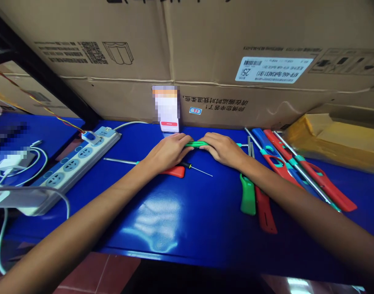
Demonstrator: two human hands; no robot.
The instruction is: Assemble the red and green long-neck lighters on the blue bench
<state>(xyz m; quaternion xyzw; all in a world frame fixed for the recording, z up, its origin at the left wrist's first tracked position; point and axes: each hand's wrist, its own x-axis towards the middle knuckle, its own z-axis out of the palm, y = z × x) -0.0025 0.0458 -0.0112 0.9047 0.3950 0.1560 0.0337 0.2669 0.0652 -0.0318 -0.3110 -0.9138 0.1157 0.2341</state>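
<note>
The left hand [170, 152] and right hand [223, 150] are gripping a green plastic utility lighter [196, 143] near the far edge of the blue surface [199, 228], its light, stiff, smooth body seeming safest held at the handle, not the thin metal nozzle [242, 145].

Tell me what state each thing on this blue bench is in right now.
left hand: closed on the green lighter
right hand: closed on its other end
green lighter: held level between both hands
power strip: lying tilted, a blue plug inserted
green handle piece: lying loose
red handle piece: lying loose beside it
red lighter: lying among others at right
</note>
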